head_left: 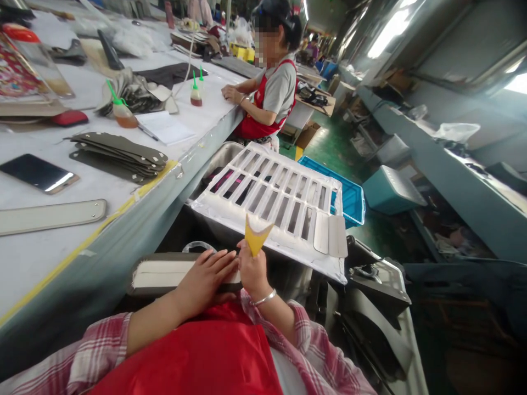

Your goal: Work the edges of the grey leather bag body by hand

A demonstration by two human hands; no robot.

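Note:
My left hand (206, 280) lies with its fingers spread over the right part of a long, dark-edged piece with a pale top (164, 274), just above my lap. Close beside it, my right hand (252, 270) is closed round a yellow tool (256, 235) with a curved, notched upper end, held upright. Behind the tool stands a white slatted rack (280, 189). Two pale flat pieces (330, 235) rest on the rack's near right corner.
On the white table (206, 131) at left are a phone (35, 172), stacked dark pieces (119, 153), a long pale strip (53, 216) and glue bottles (123, 113). A person (272, 93) stands beyond the rack; a blue crate (348, 197) is behind it.

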